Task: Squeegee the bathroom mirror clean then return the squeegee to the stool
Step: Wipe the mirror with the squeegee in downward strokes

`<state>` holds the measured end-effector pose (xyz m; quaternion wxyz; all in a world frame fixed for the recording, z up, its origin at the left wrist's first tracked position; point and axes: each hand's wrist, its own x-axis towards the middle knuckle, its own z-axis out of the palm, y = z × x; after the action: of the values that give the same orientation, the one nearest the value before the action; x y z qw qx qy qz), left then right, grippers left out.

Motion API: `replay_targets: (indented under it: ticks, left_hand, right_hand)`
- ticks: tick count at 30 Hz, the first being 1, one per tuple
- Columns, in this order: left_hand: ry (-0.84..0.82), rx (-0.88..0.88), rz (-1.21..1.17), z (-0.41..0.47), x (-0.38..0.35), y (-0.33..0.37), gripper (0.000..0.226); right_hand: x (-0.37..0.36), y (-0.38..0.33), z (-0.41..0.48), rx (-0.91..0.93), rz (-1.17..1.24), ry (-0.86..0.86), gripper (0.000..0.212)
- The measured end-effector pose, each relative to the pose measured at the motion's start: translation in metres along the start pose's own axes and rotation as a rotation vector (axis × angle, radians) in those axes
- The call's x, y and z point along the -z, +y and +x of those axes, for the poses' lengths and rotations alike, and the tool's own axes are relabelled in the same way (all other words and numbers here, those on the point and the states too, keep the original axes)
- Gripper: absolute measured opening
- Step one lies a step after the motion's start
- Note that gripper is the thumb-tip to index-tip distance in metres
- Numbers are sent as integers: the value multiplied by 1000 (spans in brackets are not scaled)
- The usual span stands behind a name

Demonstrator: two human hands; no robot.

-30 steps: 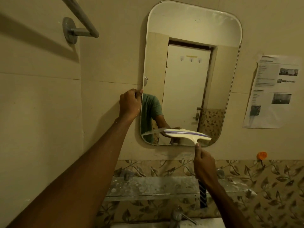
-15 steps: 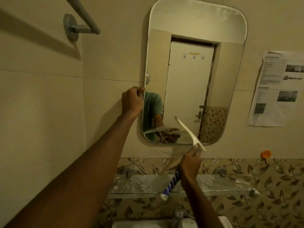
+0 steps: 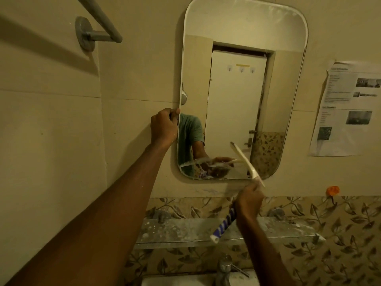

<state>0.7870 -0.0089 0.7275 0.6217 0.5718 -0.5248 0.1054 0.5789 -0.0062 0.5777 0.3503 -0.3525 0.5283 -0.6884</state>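
Note:
A tall rounded mirror (image 3: 243,38) hangs on the beige tiled wall. My left hand (image 3: 164,126) grips its left edge about halfway up. My right hand (image 3: 249,200) is shut on the squeegee (image 3: 245,162), holding it just below the cream head. The head is tilted steeply, its upper end up-left, over the mirror's lower right part. The handle's blue and white striped end (image 3: 223,226) points down-left below my fist. The stool is out of sight.
A grey towel rail (image 3: 99,27) juts from the wall at top left. A dusty glass shelf (image 3: 185,232) runs under the mirror, above a tap (image 3: 224,269) and a white basin. A printed sheet (image 3: 348,108) and an orange hook (image 3: 333,190) are on the right.
The squeegee head went from lying level across the mirror's bottom to steeply tilted, and the handle swung from straight down to down-left. My left hand kept its grip on the mirror edge.

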Motion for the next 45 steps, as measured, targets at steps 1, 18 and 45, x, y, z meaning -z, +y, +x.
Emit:
replay_targets:
  ticks: [1,18,45]
  left_hand:
    - [1,-2,5,0,0,0,39]
    - [-43,35,-63,-1,3,1,37]
    - [-62,56,-108,0,4,0,34]
  right_hand:
    - [-8,4,-17,14,9,-11,44]
    - [-11,-3,-31,519,-324,-240,50]
    - [-23,11,-47,703,-390,-342,44]
